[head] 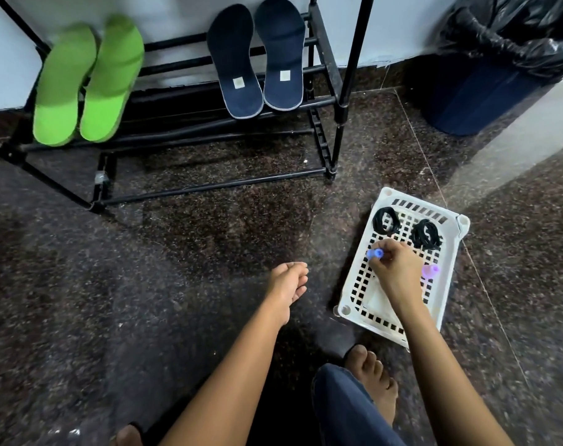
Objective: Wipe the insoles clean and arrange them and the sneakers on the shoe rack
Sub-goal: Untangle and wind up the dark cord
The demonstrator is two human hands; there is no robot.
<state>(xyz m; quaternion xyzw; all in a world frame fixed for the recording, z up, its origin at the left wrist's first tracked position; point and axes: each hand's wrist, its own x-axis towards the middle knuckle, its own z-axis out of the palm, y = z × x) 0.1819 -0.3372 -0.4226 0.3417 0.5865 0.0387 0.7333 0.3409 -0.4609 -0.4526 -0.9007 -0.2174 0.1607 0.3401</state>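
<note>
head view: green insoles (64, 85), navy insoles (238, 59) lean toes up.

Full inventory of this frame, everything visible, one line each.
green insoles: 2, bright green, leaning on rack, left
navy insoles: 2, dark blue, leaning on rack, right
shoe rack: 1, black, against wall
tray: 1, white, perforated, on floor, right
black coils: 2, black, far end of tray
blue piece: 1, blue, pinched over tray
pink piece: 1, pink, in tray
bin: 1, blue with black bag, top right
floor: dark speckled stone
feet: 2, bare, on floor
left hand: relaxed, holds nothing
right hand: pinches blue piece
</note>
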